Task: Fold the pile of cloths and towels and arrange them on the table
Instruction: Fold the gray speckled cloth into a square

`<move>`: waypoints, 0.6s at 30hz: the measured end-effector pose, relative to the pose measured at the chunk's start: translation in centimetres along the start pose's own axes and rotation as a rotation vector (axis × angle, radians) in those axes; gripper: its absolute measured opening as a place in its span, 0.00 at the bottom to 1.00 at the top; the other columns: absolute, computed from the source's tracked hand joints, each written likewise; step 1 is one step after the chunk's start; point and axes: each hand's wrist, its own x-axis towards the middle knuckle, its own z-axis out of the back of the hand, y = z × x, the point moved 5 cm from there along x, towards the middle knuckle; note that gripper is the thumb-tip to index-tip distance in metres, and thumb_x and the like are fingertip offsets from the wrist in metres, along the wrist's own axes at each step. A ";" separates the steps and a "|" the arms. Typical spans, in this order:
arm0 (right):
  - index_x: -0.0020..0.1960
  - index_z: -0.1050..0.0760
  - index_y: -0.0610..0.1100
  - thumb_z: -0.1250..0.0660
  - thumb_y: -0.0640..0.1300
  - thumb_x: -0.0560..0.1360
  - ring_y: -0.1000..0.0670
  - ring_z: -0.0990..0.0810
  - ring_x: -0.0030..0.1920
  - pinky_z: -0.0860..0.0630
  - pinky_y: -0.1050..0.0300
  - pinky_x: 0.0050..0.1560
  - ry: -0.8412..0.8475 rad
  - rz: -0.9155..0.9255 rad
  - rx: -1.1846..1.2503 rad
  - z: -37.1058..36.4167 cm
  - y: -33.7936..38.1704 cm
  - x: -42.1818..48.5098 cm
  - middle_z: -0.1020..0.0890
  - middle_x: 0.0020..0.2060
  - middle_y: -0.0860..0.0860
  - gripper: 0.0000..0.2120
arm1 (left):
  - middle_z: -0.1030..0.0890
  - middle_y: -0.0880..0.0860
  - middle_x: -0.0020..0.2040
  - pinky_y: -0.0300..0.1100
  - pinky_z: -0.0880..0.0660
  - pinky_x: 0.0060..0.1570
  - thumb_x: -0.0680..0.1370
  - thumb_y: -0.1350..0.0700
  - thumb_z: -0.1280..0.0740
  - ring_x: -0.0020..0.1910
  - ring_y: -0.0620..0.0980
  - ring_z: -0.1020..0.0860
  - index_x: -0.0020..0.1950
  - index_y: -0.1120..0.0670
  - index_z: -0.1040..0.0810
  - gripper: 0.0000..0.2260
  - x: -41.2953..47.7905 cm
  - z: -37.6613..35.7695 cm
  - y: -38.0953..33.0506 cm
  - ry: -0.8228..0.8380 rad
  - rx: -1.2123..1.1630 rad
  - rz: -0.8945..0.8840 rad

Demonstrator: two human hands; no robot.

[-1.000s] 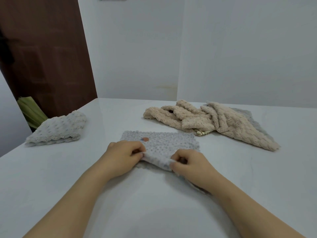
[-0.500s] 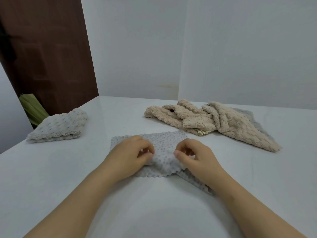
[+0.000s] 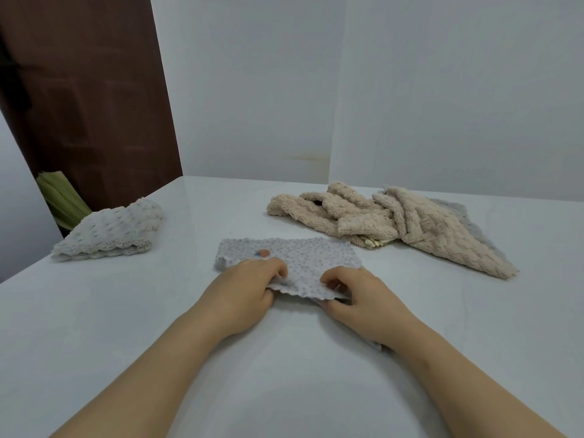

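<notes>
A grey dotted cloth (image 3: pixel 303 257) with a small orange patch lies on the white table (image 3: pixel 158 311) in front of me. My left hand (image 3: pixel 243 292) pinches its near edge on the left. My right hand (image 3: pixel 360 298) pinches the same edge on the right, and that edge is lifted a little off the table. A heap of beige towels (image 3: pixel 379 219) lies unfolded at the back right, over a grey cloth (image 3: pixel 455 210). A folded pale grey towel (image 3: pixel 113 232) sits at the table's left edge.
White walls stand close behind the table. A brown door (image 3: pixel 88 105) is at the back left, with a green object (image 3: pixel 60 197) on the floor beside it.
Both hands folded the cloth's near edge away from me, then drew back towards me, still pinching an edge. The orange patch, hidden half a second ago, shows again.
</notes>
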 end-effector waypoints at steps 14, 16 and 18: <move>0.42 0.29 0.52 0.36 0.47 0.72 0.55 0.31 0.39 0.35 0.62 0.37 0.011 -0.125 -0.087 1.9 -0.7 -0.2 0.31 0.36 0.57 0.02 | 0.23 0.43 0.41 0.35 0.30 0.39 0.75 0.58 0.33 0.38 0.43 0.27 0.40 0.43 0.25 0.09 -1.1 5.1 2.1 -0.504 -0.603 0.276; 0.36 0.30 0.50 0.36 0.45 0.70 0.57 0.32 0.36 0.36 0.61 0.36 0.006 -0.150 0.020 2.0 -1.0 -0.3 0.29 0.34 0.55 0.05 | 0.25 0.44 0.39 0.38 0.31 0.36 0.75 0.58 0.33 0.34 0.46 0.30 0.41 0.43 0.26 0.09 -1.1 5.1 2.8 -0.565 -0.695 0.333; 0.34 0.29 0.43 0.39 0.47 0.64 0.56 0.32 0.33 0.38 0.57 0.35 -0.051 -0.170 0.119 2.4 -1.4 -0.4 0.30 0.31 0.53 0.07 | 0.27 0.47 0.37 0.40 0.32 0.36 0.75 0.58 0.33 0.32 0.47 0.32 0.42 0.43 0.26 0.09 -1.1 5.0 3.5 -0.607 -0.746 0.376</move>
